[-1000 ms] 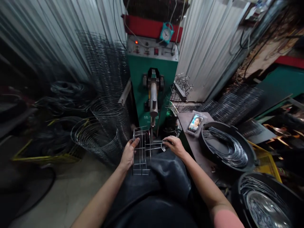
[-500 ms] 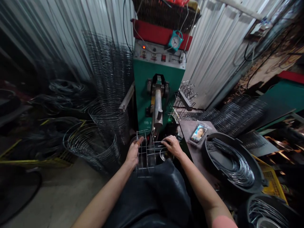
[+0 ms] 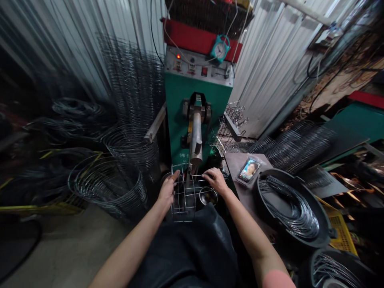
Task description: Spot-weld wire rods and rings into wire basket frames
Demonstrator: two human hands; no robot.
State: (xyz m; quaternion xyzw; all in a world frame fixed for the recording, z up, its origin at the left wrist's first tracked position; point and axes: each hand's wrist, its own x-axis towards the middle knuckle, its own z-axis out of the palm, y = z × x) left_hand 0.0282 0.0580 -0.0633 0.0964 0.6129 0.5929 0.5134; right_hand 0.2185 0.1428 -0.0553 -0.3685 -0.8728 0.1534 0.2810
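Observation:
My left hand [image 3: 168,187] is closed on the left side of a small wire rack [image 3: 184,195], thumb on top. The rack is a grid of thin metal wires held above my dark apron. Between the thumb and fingers of my right hand [image 3: 215,179] is a short metal wire [image 3: 197,175] whose left end reaches to the rack's upper right, under the machine's tip. A green spot-welding machine [image 3: 198,90] stands in front of me, its grey arm [image 3: 196,136] pointing down at the rack. Below my right hand is a round metal bowl [image 3: 208,196], its contents unclear.
To the right, a side table [image 3: 232,160] carries a phone in a clear bag [image 3: 249,170]. Beside it a black tub [image 3: 262,208] holds bent wires. Tall stacks of wire hoops [image 3: 132,96] and a wire basket [image 3: 105,188] stand left. A teal clock [image 3: 220,49] hangs on the machine.
The view has shifted slightly. My right hand and its wire have moved a little left, closer to the machine's tip. More of the bowl shows. My left hand still grips the rack.

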